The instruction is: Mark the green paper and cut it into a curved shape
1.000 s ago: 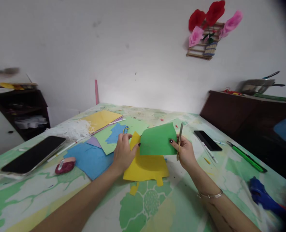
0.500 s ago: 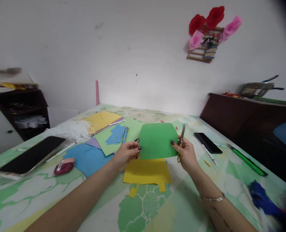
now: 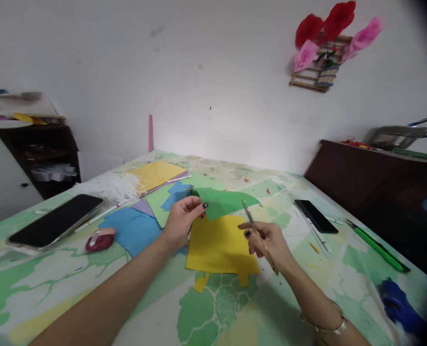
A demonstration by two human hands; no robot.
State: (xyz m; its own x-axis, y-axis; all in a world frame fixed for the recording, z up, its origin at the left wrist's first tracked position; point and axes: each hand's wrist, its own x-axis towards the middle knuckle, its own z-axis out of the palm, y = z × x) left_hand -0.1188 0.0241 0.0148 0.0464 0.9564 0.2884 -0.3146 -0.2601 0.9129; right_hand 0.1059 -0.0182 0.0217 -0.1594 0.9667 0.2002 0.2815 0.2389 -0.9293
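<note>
Moved: green sheet (image 3: 231,202) now off R hand (image 3: 273,242), tipped back past yellow sheet (image 3: 217,245).
L hand (image 3: 180,221): fingertips nr closed at green's L edge; can't tell if gripping.
R hand: fingers curled rnd scissors (image 3: 250,217), loops partly hidden.

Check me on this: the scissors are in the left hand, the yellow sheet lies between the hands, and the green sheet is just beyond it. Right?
One slip: the head view shows the scissors in the right hand. The yellow sheet and green sheet are as you say.
</note>
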